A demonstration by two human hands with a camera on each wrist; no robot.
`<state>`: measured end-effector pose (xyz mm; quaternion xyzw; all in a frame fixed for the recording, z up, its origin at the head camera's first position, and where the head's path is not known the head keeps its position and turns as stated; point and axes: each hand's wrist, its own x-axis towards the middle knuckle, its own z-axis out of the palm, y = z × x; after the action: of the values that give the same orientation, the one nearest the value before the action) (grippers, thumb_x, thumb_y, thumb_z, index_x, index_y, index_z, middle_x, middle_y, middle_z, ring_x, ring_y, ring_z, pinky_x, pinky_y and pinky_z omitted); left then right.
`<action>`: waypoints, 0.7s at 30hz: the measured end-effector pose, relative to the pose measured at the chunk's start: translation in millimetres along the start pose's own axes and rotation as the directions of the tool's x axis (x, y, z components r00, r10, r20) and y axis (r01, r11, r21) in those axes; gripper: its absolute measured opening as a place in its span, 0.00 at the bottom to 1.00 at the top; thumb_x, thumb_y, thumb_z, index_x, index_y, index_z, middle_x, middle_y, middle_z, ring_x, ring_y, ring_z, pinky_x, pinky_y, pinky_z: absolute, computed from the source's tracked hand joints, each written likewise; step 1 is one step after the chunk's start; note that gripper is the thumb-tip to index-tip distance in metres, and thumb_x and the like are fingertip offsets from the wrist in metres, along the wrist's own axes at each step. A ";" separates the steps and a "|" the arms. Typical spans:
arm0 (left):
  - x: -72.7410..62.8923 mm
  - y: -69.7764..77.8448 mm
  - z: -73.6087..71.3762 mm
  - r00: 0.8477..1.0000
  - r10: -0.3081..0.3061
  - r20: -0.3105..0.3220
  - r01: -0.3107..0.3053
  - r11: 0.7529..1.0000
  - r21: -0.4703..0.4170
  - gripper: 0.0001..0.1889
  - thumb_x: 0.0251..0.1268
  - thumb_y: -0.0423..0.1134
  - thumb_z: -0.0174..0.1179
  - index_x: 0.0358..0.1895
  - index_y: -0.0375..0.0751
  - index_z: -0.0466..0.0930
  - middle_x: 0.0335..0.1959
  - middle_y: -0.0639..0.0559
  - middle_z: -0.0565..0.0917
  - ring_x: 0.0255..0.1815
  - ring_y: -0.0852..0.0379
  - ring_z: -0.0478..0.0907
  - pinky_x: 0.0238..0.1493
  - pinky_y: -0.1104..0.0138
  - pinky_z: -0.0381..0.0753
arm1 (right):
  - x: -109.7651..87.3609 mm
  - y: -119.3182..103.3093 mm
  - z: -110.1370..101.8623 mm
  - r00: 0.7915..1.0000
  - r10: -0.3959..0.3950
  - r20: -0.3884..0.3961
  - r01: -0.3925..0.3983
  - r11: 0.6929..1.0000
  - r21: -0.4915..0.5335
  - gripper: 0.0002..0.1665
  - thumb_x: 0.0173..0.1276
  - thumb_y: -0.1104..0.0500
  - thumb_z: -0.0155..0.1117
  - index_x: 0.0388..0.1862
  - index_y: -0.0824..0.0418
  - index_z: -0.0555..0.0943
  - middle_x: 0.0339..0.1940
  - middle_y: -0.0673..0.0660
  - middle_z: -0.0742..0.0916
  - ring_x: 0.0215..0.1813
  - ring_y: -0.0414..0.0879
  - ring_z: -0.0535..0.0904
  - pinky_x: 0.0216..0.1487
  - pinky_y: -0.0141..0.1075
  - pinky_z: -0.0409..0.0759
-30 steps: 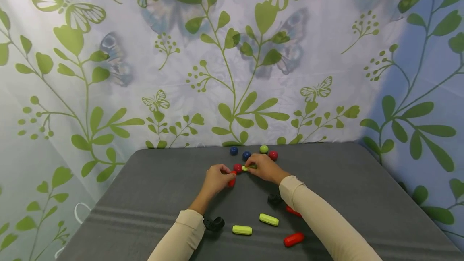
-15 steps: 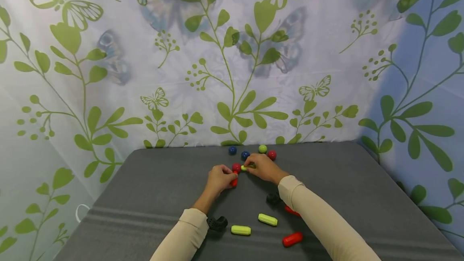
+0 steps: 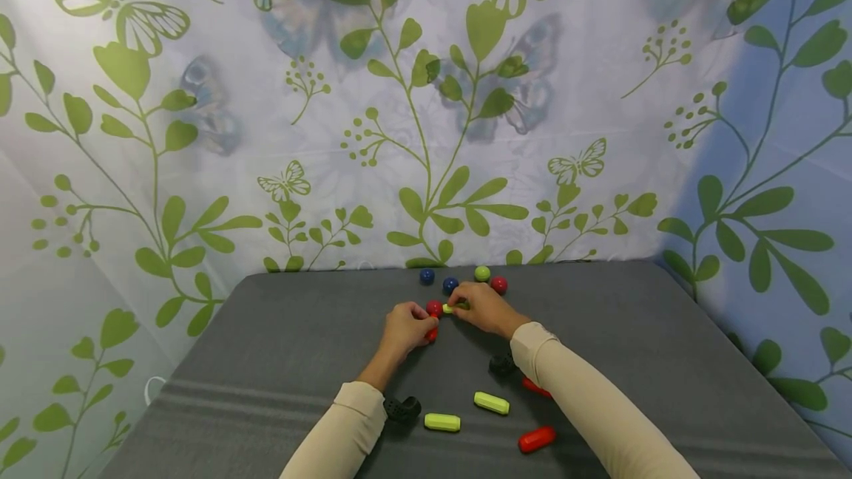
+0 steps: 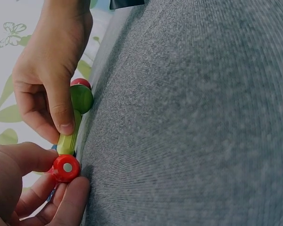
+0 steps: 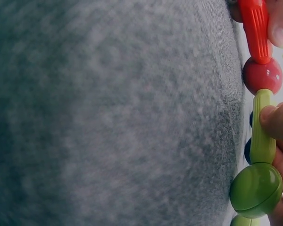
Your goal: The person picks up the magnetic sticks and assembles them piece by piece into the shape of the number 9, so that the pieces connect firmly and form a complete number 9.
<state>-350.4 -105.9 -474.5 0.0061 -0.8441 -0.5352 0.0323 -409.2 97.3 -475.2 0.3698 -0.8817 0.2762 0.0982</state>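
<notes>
My left hand [image 3: 406,331] pinches a red toy building rod [image 5: 256,28] between thumb and fingers; its free end, with a silvery dot, faces the left wrist camera. The rod's far end meets a red ball [image 5: 262,75]. A yellow-green rod [image 5: 262,129] touches that ball on another side, and my right hand [image 3: 486,307] pinches this rod between thumb and fingers. On its other end sits a green ball [image 5: 256,188]. In the head view the right hand hides this green ball and most of the yellow-green rod.
Behind the hands lie two blue balls, one of them a blue ball [image 3: 427,276], plus a lime ball [image 3: 482,273] and another red ball [image 3: 499,284]. Nearer lie yellow rods [image 3: 442,422], red rods [image 3: 536,439] and black straps at the wrists. A patterned curtain [image 3: 373,94] borders the grey table [image 3: 286,331].
My left hand has shifted slightly right, and the red rod's near end has swung right, so the rod now lines up below the red ball. The right hand stays in place.
</notes>
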 end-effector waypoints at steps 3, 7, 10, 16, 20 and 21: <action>2.5 -0.1 -0.8 1.000 0.008 0.001 -0.008 1.000 0.024 0.09 0.59 0.34 0.72 0.29 0.37 0.80 0.26 0.48 0.81 0.20 0.57 0.81 0.23 0.65 0.84 | 1.5 0.5 0.3 1.000 0.008 0.003 -0.008 1.000 -0.002 0.06 0.67 0.63 0.72 0.42 0.55 0.86 0.41 0.48 0.84 0.44 0.44 0.83 0.48 0.40 0.82; 5.6 -0.4 -1.5 1.000 0.013 0.003 -0.013 0.999 0.038 0.09 0.58 0.35 0.72 0.29 0.38 0.80 0.25 0.48 0.80 0.19 0.58 0.80 0.23 0.65 0.83 | 3.2 0.9 0.2 1.000 0.014 -0.001 -0.014 1.000 -0.008 0.07 0.67 0.63 0.72 0.42 0.55 0.86 0.41 0.48 0.85 0.44 0.44 0.83 0.48 0.40 0.82; 6.1 0.4 -1.2 1.000 0.019 0.001 -0.019 0.998 0.056 0.09 0.58 0.35 0.73 0.29 0.38 0.80 0.25 0.49 0.81 0.18 0.58 0.80 0.22 0.66 0.83 | 3.8 1.1 -0.6 1.000 0.016 -0.003 -0.016 1.000 -0.006 0.07 0.67 0.63 0.72 0.42 0.55 0.86 0.41 0.49 0.85 0.45 0.45 0.83 0.49 0.41 0.82; 6.1 2.1 -1.4 1.000 0.020 0.004 -0.020 0.997 0.078 0.10 0.58 0.36 0.73 0.29 0.38 0.80 0.24 0.50 0.81 0.18 0.58 0.80 0.22 0.66 0.82 | 4.8 0.3 -2.0 1.000 0.019 0.002 -0.019 1.000 0.008 0.06 0.67 0.64 0.72 0.42 0.55 0.86 0.41 0.49 0.85 0.45 0.45 0.83 0.49 0.41 0.82; 6.8 3.1 -2.5 0.999 0.032 0.012 -0.033 0.995 0.093 0.10 0.58 0.36 0.73 0.30 0.39 0.80 0.23 0.50 0.81 0.18 0.58 0.80 0.21 0.66 0.82 | 5.8 -0.3 -2.8 1.000 0.010 0.000 -0.010 1.000 0.015 0.06 0.67 0.64 0.72 0.42 0.56 0.86 0.41 0.49 0.85 0.44 0.45 0.82 0.49 0.41 0.82; 6.7 3.8 -2.9 0.999 0.041 0.015 -0.043 0.994 0.102 0.10 0.59 0.36 0.73 0.30 0.38 0.79 0.23 0.50 0.81 0.18 0.58 0.80 0.21 0.66 0.82 | 6.0 -0.4 -3.1 1.000 0.009 -0.002 -0.009 1.000 0.017 0.06 0.67 0.64 0.72 0.42 0.56 0.86 0.41 0.49 0.85 0.44 0.45 0.82 0.48 0.41 0.82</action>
<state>-356.8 -107.2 -469.5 -0.0136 -0.8704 -0.4907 0.0377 -413.2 95.1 -470.2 0.3664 -0.8809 0.2844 0.0945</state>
